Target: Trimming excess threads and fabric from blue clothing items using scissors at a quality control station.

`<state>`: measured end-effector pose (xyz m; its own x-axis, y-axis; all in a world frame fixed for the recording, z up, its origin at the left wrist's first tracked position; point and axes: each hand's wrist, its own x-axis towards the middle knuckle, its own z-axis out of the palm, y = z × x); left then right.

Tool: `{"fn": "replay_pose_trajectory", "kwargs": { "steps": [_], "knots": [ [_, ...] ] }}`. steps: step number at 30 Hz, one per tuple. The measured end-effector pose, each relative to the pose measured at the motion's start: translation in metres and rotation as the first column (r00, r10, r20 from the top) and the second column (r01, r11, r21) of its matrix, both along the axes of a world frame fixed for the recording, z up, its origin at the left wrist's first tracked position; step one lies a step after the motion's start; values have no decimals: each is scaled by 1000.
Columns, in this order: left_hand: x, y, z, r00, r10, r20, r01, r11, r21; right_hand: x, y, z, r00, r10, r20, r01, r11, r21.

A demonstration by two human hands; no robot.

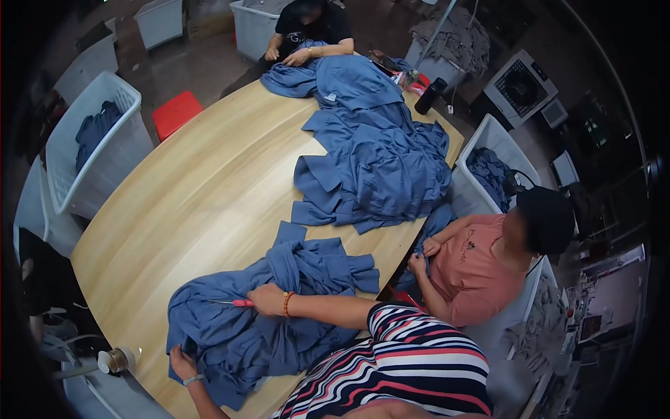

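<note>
Head view. From where I stand, the worker in the striped shirt (pixel 419 349) is at the near side of a pale wooden tabletop (pixel 181 209). The right hand (pixel 267 300), with a bead bracelet (pixel 287 304) at the wrist, is clenched around a small tool with a red handle (pixel 243 303); its thin tip points left, over a heap of blue garments (pixel 223 332). The tool's exact kind is too small to tell. The left hand (pixel 183 363), a light band (pixel 192 380) at its wrist, rests against the heap's near left edge; I cannot tell whether it grasps the cloth.

The heap lies loosely folded on the near part of the tabletop. Beyond it, a larger blue pile (pixel 377 160) covers the far right part. A dark bottle (pixel 430 96) stands beside that pile, toward the far right edge. A co-worker in a coral shirt (pixel 464 262) sits on the right with blue cloth; a second co-worker in a black shirt (pixel 317 28) handles the pile's far end. To the far left are a red stool (pixel 176 114) and a white bin (pixel 115 171) containing blue cloth.
</note>
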<state>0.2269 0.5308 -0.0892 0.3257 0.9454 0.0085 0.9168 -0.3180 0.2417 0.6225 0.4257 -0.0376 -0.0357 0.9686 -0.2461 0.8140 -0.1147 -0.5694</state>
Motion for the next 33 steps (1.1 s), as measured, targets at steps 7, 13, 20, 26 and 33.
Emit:
{"fn": "replay_pose_trajectory", "kwargs": {
  "steps": [7, 13, 20, 26, 33],
  "knots": [
    [-15, -65, 44, 656, 383, 650, -158, 912, -378, 37, -25, 45, 953, 212, -215, -239, 966, -104],
    [-14, -134, 185, -102, 307, 946, -59, 948, -314, 92, -24, 139, 770, 411, -488, -453, 891, 34],
    [32, -39, 125, 48, 245, 968, -543, 820, -180, 101, 39, 114, 996, -56, 69, 51, 996, 70],
    [100, -84, 61, 510, 399, 762, -214, 917, -336, 87, 17, 87, 1000, -20, -1, 20, 997, -79],
    [158, -83, 65, 737, 402, 543, -257, 910, -325, 60, -9, 93, 988, 146, 54, -140, 984, -107]
  ]
}}
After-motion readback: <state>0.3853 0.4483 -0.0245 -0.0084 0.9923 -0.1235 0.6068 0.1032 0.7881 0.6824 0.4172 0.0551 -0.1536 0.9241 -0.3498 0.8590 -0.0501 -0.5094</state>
